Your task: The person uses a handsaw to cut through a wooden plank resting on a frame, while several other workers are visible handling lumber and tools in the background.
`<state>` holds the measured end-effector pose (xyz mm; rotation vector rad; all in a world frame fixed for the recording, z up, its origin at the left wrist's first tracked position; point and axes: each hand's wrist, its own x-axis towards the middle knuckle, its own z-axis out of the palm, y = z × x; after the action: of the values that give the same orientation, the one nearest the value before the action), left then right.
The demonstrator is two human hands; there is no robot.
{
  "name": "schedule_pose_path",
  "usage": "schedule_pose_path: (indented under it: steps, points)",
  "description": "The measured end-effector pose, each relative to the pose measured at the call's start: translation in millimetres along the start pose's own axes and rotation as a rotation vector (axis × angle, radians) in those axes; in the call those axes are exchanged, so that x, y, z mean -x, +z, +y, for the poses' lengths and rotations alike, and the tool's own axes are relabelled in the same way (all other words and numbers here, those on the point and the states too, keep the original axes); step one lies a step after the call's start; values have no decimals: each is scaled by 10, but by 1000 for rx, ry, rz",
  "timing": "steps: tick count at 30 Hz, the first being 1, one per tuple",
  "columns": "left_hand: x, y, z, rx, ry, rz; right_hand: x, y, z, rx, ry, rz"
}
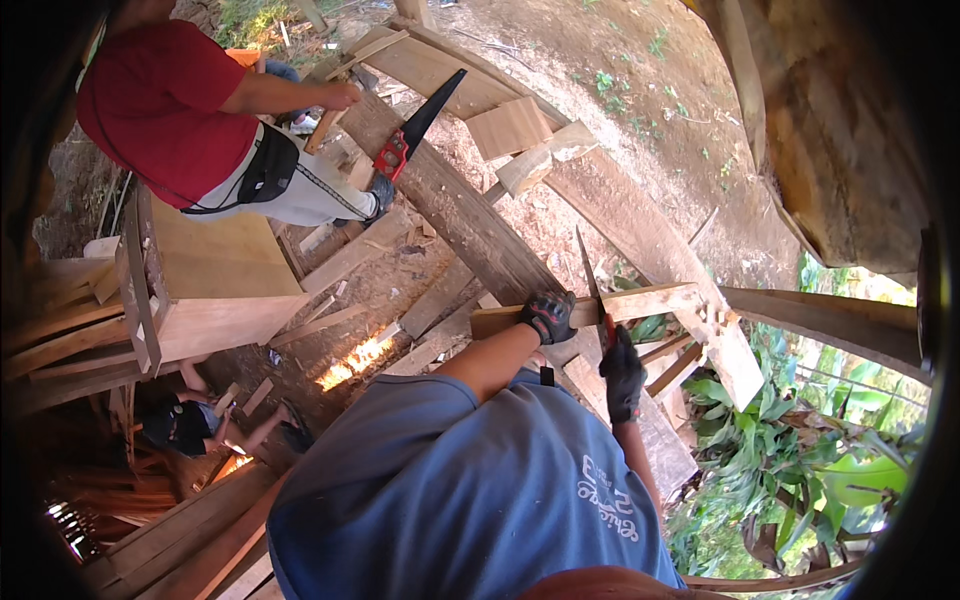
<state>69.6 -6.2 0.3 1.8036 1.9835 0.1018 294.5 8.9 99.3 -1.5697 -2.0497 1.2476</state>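
Note:
My right hand (622, 382), in a dark glove, is closed round the orange-red handle of a handsaw (588, 268). The saw's narrow blade points away from me and stands across a pale wooden board (645, 302), against its edge. My left hand (549, 318), in a dark glove with red marks, grips the same board left of the blade, with the fingers bent over it. This board lies crosswise near the close end of a long, weathered plank (470, 225). Farther up that plank rests a second handsaw (428, 112) with a red handle and a black blade.
At the left a person in a red shirt (170, 95) has a hand by the plank's far end. Another person (190, 425) is low at the lower left. A long board (625, 225) with wood blocks runs to the right; plants (800, 470) grow beyond. Offcuts litter the ground.

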Motion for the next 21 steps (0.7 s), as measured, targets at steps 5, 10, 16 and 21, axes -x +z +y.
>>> schedule_pose_path:
  steps: [5, 10, 16, 21]
  points:
    - [-47, 33, -4, 64, -28, -5, 359, 229, 537, -158, 233, -70]
    - [-42, -6, -17, 47, -60, -37, 236, 92, 461, 80, 232, -165]
    - [23, 99, -8, -7, 41, -6, 97, -122, -328, 104, 163, -36]
    - [-29, 911, -224, -105, -8, 131, -140, -235, -749, -40, -64, 120]
